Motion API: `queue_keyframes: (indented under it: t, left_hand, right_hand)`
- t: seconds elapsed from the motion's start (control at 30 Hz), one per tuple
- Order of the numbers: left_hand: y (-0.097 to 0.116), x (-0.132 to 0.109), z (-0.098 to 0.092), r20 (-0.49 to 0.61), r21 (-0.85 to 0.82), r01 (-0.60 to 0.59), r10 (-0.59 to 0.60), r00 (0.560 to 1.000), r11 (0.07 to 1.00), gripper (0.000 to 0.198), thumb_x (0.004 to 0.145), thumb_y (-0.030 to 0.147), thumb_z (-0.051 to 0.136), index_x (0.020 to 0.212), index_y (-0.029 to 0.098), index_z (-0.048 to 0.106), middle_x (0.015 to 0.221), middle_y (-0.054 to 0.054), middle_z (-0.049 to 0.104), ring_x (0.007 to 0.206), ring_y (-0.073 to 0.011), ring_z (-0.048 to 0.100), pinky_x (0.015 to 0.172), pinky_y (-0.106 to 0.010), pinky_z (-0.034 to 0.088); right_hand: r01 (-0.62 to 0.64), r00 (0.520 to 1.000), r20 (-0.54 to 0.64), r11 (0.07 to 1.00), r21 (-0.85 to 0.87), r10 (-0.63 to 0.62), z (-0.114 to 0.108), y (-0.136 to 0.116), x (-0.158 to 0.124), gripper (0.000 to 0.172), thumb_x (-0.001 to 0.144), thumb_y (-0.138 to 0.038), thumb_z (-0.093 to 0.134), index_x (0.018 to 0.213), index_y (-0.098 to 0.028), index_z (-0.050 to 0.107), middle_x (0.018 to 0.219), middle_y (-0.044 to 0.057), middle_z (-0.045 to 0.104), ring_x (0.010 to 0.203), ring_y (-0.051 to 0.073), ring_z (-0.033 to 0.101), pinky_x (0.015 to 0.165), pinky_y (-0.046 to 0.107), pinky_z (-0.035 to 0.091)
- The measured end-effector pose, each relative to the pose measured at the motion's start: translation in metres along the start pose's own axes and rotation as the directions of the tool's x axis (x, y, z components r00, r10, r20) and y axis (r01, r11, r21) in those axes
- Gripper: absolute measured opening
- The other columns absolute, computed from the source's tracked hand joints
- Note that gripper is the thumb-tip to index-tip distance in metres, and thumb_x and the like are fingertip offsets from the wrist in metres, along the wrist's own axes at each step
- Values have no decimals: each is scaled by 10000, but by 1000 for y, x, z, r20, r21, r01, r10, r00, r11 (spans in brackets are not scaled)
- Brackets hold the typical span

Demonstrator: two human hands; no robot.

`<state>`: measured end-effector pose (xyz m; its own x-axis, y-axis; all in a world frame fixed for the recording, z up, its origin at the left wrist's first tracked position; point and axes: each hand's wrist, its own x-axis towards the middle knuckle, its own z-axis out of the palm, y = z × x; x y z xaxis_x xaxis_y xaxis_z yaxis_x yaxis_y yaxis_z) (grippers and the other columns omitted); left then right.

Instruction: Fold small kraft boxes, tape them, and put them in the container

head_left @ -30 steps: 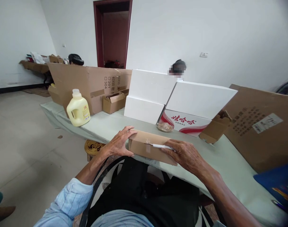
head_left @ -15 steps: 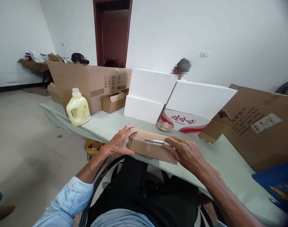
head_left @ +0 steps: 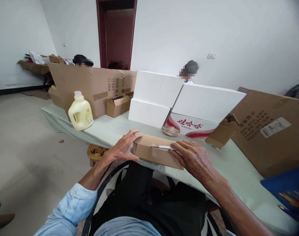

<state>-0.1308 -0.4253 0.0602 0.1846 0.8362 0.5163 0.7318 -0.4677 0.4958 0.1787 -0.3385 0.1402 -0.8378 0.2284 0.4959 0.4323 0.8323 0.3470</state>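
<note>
A small brown cardboard box [head_left: 149, 156] lies at the table's near edge, a strip of clear tape [head_left: 153, 151] across its seam. My left hand [head_left: 126, 146] grips the box's left end, thumb below and fingers over the top. In my right hand [head_left: 190, 153] is a white utility knife [head_left: 165, 147], its thin blade pointing left along the seam at the tape. The right fingers also rest against the box's right end. A crumpled clear plastic bundle [head_left: 171, 131] lies just beyond the box.
White boxes [head_left: 154, 88] and a red-and-white carton [head_left: 192, 126] form a wall ahead. A yellow jug [head_left: 81, 113] stands left, beside a large cardboard sheet [head_left: 75, 82]. To the right are a small open carton [head_left: 223, 132] and a blue bag [head_left: 287, 190]. Two people's heads show behind.
The knife blade has turned slightly and now lies lower along the seam, by the tape. My left hand stays in place on the box.
</note>
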Motion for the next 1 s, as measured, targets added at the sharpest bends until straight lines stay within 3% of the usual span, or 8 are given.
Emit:
queue_keyframes:
  t: [0.13,0.37,0.53,0.63,0.73,0.83,0.93,1.0]
  left_hand:
    - [0,1,-1,11,-4,-2,2,1000,1000,1072,593,308,1012,1523,278,479,1614,-181,422,1483,-414,468,1166,-577,474]
    - [1,1,-1,16,-15,-1,1,1000,1000,1046,584,242,992,1498,258,485,1490,-161,493,1378,-383,545,1119,-537,519]
    - [2,1,1,9,-2,4,-4,1000,1000,1040,586,220,972,1504,262,484,1471,-152,504,1378,-385,544,1123,-542,522]
    - [3,1,0,2,6,17,-17,1000,1000,1043,594,232,972,1515,276,483,1485,-148,502,1372,-383,552,1112,-541,532]
    - [3,0,-1,-5,11,34,-34,999,999,1066,585,266,991,1522,272,484,1515,-155,489,1413,-398,529,1133,-557,520]
    - [4,-2,-1,4,15,44,-44,999,999,1095,575,319,1014,1529,272,478,1568,-169,458,1474,-417,483,1174,-578,487]
    - [6,-2,-2,18,20,74,-75,997,997,1075,599,359,1012,1526,253,477,1596,-185,441,1478,-422,481,1189,-591,471]
    - [8,-1,-3,20,16,86,-86,996,996,975,679,365,967,1517,237,485,1588,-181,456,1467,-408,494,1201,-585,461]
  right_hand:
    - [28,999,-24,996,-84,-30,-3,-6,1,419,1161,-321,374,846,-218,632,740,53,639,695,215,505,693,358,290]
    - [34,997,66,995,-89,-28,-2,-9,-5,343,1123,-212,400,855,-229,614,794,61,656,720,224,495,699,383,280]
    - [-6,999,43,999,-49,8,-7,10,-16,401,1137,-292,385,830,-235,636,741,62,654,701,224,543,693,382,308]
    - [-88,996,-21,996,35,89,-2,36,-35,361,1121,-395,444,919,-240,701,835,81,714,785,242,629,744,372,390]
    - [-325,927,-169,942,87,335,28,68,-70,319,1077,-456,502,1053,-228,725,985,116,752,921,292,686,803,385,467]
    - [-526,830,-146,843,113,538,78,90,-118,300,1028,-441,487,1001,-237,704,931,108,744,825,295,674,694,382,475]
    - [-576,797,-103,800,167,595,120,92,-157,250,968,-388,495,851,-248,666,801,103,722,705,293,639,612,381,460]
    - [-592,777,-118,782,193,618,137,89,-171,263,960,-398,495,807,-252,651,750,107,700,663,302,614,568,383,445]
